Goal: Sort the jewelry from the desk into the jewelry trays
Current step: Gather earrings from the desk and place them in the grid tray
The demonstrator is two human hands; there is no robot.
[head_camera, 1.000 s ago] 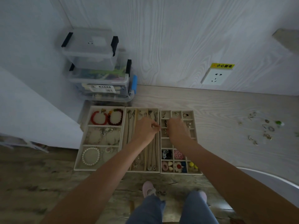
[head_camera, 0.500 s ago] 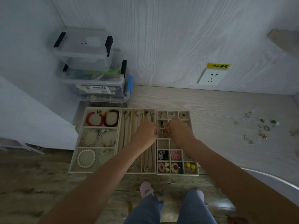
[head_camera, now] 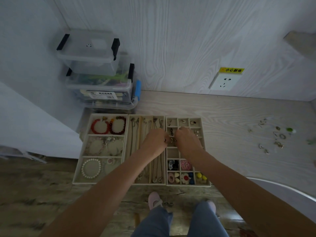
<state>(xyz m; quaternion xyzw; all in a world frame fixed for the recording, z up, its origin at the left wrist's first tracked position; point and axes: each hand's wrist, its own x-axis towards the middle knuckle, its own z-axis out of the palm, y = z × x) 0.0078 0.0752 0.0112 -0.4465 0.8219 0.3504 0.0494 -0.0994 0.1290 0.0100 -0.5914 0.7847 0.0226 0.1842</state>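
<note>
Both your hands hover over the small-compartment tray (head_camera: 203, 151), the rightmost of three trays set side by side at the desk's near edge. Your left hand (head_camera: 154, 142) comes in from over the necklace tray (head_camera: 127, 151), your right hand (head_camera: 187, 141) from the other side, and the fingertips meet over one cell in the tray's left column, third row down. A small pale ring or earring (head_camera: 171, 139) shows in the gap between them; too small to tell which, or whether either hand actually pinches it. Both hands have curled fingers, so the grip itself I cannot tell. The piece lies directly below and between the two sets of fingertips, about equally near to both. The remaining loose jewelry (head_camera: 278, 139) is scattered on the desk (head_camera: 230, 117) well apart to your right, so the right hand is the nearer one for the next pickup. Those pieces look tiny, metallic, some with green stones (head_camera: 289, 129); likely fiddly to pinch. The bracelet tray (head_camera: 80, 161) on the left holds red bead and pearl bracelets.
</note>
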